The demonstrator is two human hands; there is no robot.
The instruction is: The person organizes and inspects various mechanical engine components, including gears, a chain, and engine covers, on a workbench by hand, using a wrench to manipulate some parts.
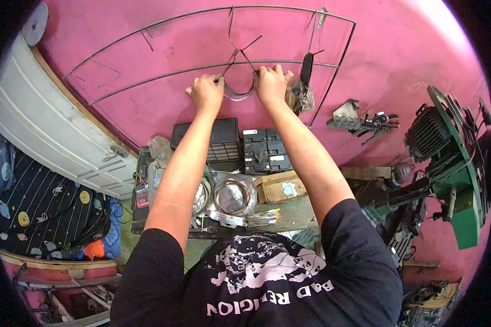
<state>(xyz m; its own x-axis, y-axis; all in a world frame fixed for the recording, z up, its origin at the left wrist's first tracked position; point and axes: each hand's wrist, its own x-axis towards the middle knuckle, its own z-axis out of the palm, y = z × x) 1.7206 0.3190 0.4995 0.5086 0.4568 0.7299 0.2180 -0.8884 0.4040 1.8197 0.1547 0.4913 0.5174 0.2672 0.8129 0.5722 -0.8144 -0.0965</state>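
Observation:
Both my arms reach up to the pink wall. My left hand (pixel 206 94) is closed, its fingertips pinching the left side of a thin looped band (pixel 239 98), dark with a shiny silvery lower edge. My right hand (pixel 273 84) is closed on the right side of the same band. The loop sags between the hands, and its upper part meets a bent wire hook (pixel 232 32). That hook hangs from a curved metal rod rack (pixel 185 70) on the wall. Just right of my right hand, a black strip (pixel 307 71) and plastic bags (pixel 301 98) hang from the rack.
Below my arms, a workbench (pixel 300 215) holds black batteries (pixel 264 147), a dark drawer case (pixel 223 136), a cardboard box (pixel 281 188) and bagged metal rings (pixel 233 196). A green machine with a motor (pixel 425 133) stands at right; a white door (pixel 54 120) is at left.

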